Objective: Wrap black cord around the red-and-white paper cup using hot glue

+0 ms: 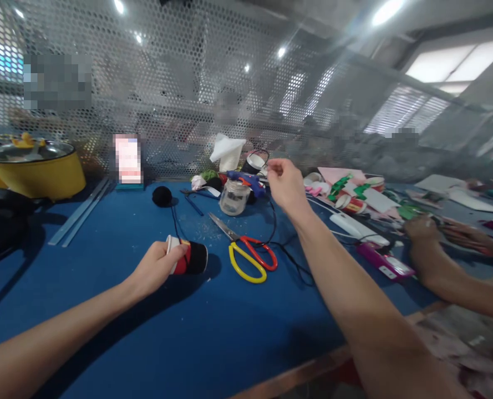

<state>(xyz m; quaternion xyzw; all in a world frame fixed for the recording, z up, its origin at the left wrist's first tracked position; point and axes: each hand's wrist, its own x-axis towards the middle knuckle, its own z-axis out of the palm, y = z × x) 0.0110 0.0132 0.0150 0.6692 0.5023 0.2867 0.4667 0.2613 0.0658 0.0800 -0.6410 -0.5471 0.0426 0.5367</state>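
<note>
My left hand (157,266) is closed around a paper cup (178,265), tilted on its side just above the table. Black yarn covers one end of the cup; red and white show on the rest. A strand runs from it to a ball of black yarn (162,196). My right hand (286,183) is raised at the back, thumb and fingers pinched together beside a blue glue gun (246,180). What they pinch, if anything, is too small to name. The glue gun rests over a clear jar (233,200). Scissors (246,255) with red and yellow handles lie between my hands.
Blue-handled pliers (194,204) lie near the yarn ball. A phone (128,162), a yellow pot (38,172) and clear strips (80,213) stand or lie leftward. Rightward are a white power strip (358,228), a purple device (383,261), paper scraps and another person's hands (423,233).
</note>
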